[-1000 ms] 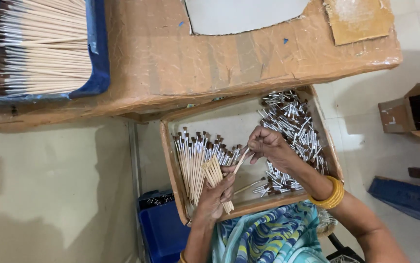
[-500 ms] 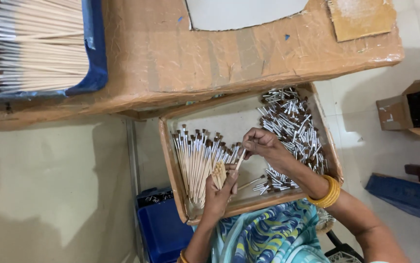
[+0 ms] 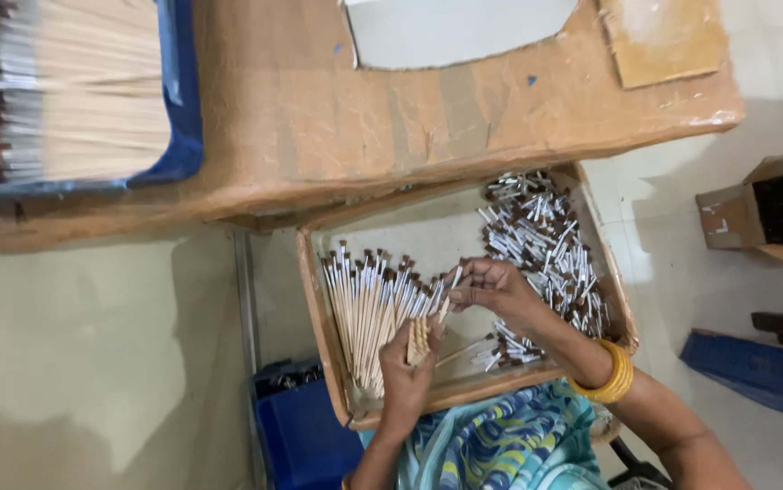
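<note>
My left hand [image 3: 403, 377] is shut on a small bundle of bare wooden sticks [image 3: 418, 341], held upright over a shallow cardboard tray [image 3: 317, 308] on my lap. My right hand [image 3: 493, 287], with yellow bangles at the wrist, pinches a single stick with a metal ferrule [image 3: 447, 299] just above the bundle. A row of finished brushes [image 3: 364, 304] lies in the tray's left half. A heap of loose silver ferrules with dark tips [image 3: 546, 240] fills its right half.
A brown paper-covered table [image 3: 319, 118] stands beyond the tray. On it are a blue tray of brushes [image 3: 73, 100], a white sheet [image 3: 446, 27] and a cardboard piece [image 3: 664, 36]. A blue crate [image 3: 300, 431] sits below; a cardboard box [image 3: 759, 213] stands at right.
My right hand has come down and slightly left, bringing the single stick closer to the bundle. My left hand stays in nearly the same place.
</note>
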